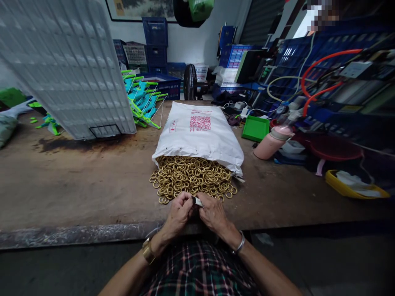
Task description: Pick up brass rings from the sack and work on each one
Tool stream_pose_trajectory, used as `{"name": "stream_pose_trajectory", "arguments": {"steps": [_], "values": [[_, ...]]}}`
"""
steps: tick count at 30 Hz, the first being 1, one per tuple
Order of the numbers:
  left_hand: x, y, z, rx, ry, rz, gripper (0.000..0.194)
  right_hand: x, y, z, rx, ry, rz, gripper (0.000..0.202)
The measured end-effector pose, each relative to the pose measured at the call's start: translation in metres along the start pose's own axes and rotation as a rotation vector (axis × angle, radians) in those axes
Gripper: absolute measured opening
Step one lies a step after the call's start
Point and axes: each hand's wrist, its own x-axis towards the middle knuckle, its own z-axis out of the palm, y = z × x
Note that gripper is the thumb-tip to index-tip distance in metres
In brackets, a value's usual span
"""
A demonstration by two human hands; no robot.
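Both of my hands meet close to the table's front edge, over the near side of a pile of gold-coloured rings point(191, 176). My left hand point(179, 211) is closed in a pinch at the black end of a small black-and-white piece point(198, 202). Around its white end, the fingers of my right hand point(214, 211) are closed too. What kind of thing it is cannot be made out. The rings spill out of the open mouth of a white sack point(199, 127) with a red printed code, which lies flat beyond my hands.
On the left stands a tall translucent plastic panel point(70, 70), with green and blue plastic pieces point(143, 98) behind it. To the right are a green tray point(256, 128), a pink bottle point(273, 142) and a yellow tray point(354, 189). A black fan point(190, 82) stands behind the wooden table point(92, 185).
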Motion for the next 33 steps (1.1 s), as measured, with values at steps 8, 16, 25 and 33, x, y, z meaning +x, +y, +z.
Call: {"name": "stream_pose_trajectory", "arguments": {"steps": [8, 16, 25, 33], "values": [[-0.001, 0.003, 0.002, 0.101, 0.045, 0.031, 0.024, 0.001, -0.004, -0.002, -0.060, -0.020, 0.045, 0.022], [-0.009, 0.006, 0.003, 0.154, 0.060, 0.127, 0.028, 0.005, 0.009, 0.004, -0.049, -0.096, 0.117, 0.017], [-0.012, 0.022, 0.006, -0.292, -0.086, -0.073, 0.026, 0.013, 0.007, -0.004, 0.555, 0.061, 0.290, 0.026], [-0.008, 0.013, 0.004, -0.374, 0.009, -0.176, 0.033, 0.014, -0.001, 0.002, 1.088, -0.220, 0.330, 0.029]]}}
